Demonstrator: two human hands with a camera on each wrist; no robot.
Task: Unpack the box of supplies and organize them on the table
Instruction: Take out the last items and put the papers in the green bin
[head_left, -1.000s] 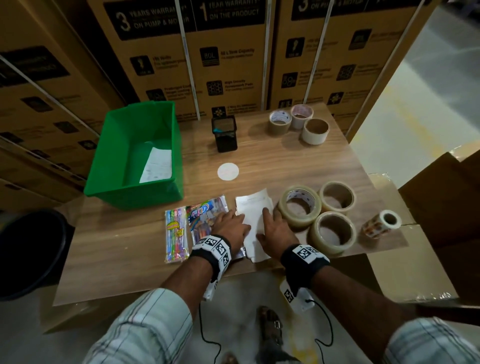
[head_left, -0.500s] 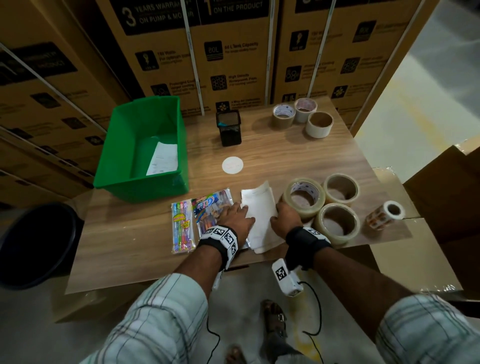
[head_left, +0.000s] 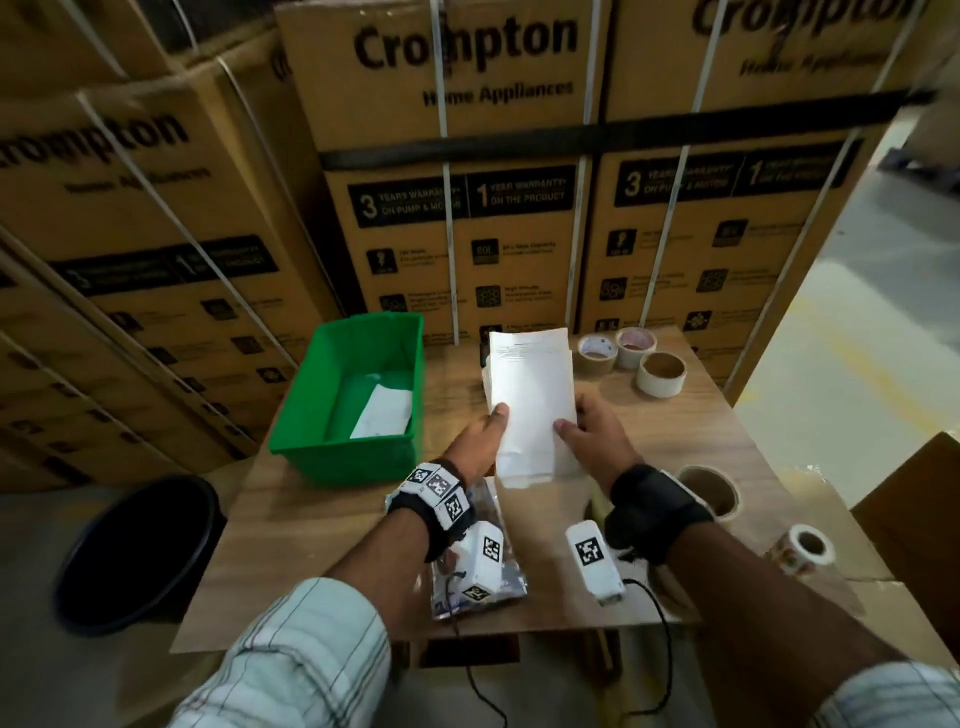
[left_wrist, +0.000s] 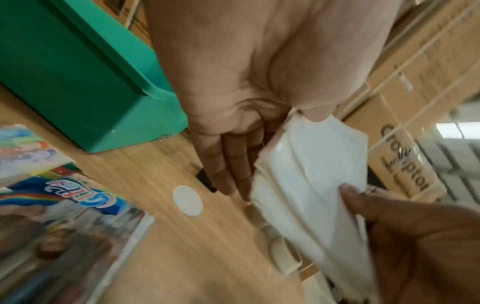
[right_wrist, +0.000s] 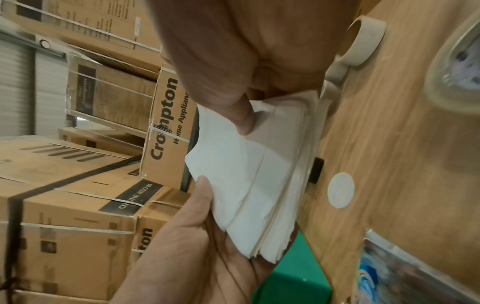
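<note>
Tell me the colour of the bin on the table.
Green; the bin shows best in the head view.

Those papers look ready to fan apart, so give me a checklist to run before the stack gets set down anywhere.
1. Left hand grips the paper stack, thumb on its front: ok.
2. Right hand grips the opposite edge: ok.
3. Stack edges squared: not ok; the right wrist view shows the sheets stepped and splayed at the lower end.
4. Stack lifted off the table: ok.
5. Green bin has room: ok; only one white sheet lies inside.
6. Pen packets below the wrists out of the way: cannot tell, mostly hidden.
</note>
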